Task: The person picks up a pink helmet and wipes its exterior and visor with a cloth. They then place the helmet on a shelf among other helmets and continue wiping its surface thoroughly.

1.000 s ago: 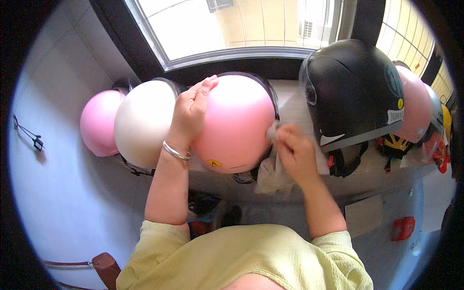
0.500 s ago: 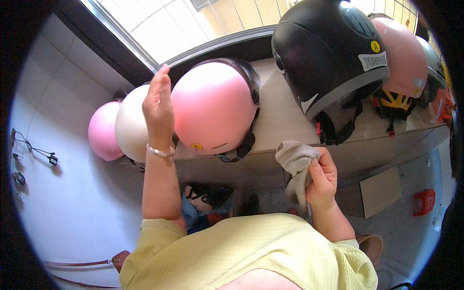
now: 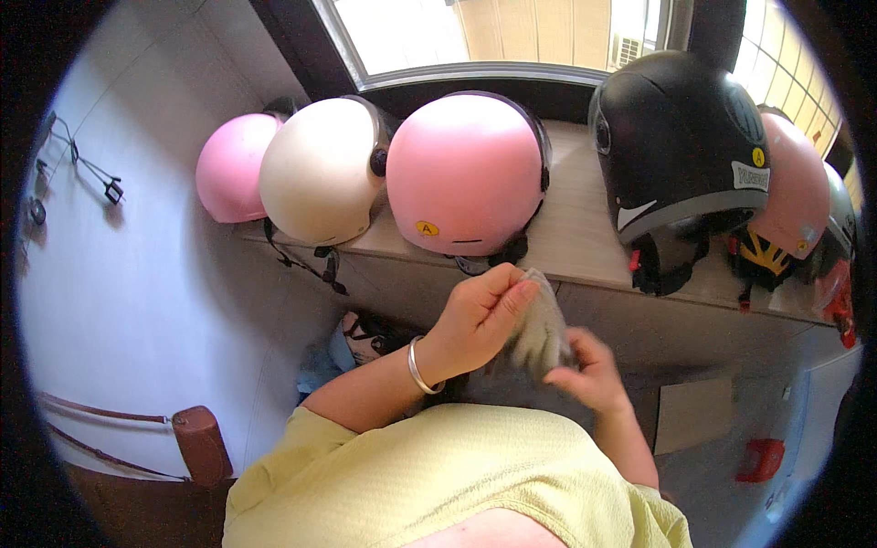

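My left hand [image 3: 480, 320], with a silver bangle at its wrist, pinches the top of a crumpled grey-beige cloth [image 3: 541, 331] in front of the shelf's edge. Beside the cloth's lower right side is my right hand [image 3: 594, 370], slightly blurred, its thumb and fingers apart; whether it touches the fabric I cannot tell. Just beyond the cloth sits a glossy pink helmet [image 3: 461, 173] with a round yellow sticker. To its left stand a cream helmet [image 3: 315, 173] and a smaller pink helmet [image 3: 233, 169].
Farther right on the wooden shelf [image 3: 571, 215] are a black helmet [image 3: 676, 137], another pink helmet [image 3: 795, 187] and a grey one [image 3: 839, 215]. A window [image 3: 548, 32] is behind. A brown bag [image 3: 201, 446] hangs at left; a red object [image 3: 760, 459] lies low at right.
My left hand has come down from beside the pink helmet and taken hold of the cloth. My right hand has loosened its grip on it. The view has shifted left.
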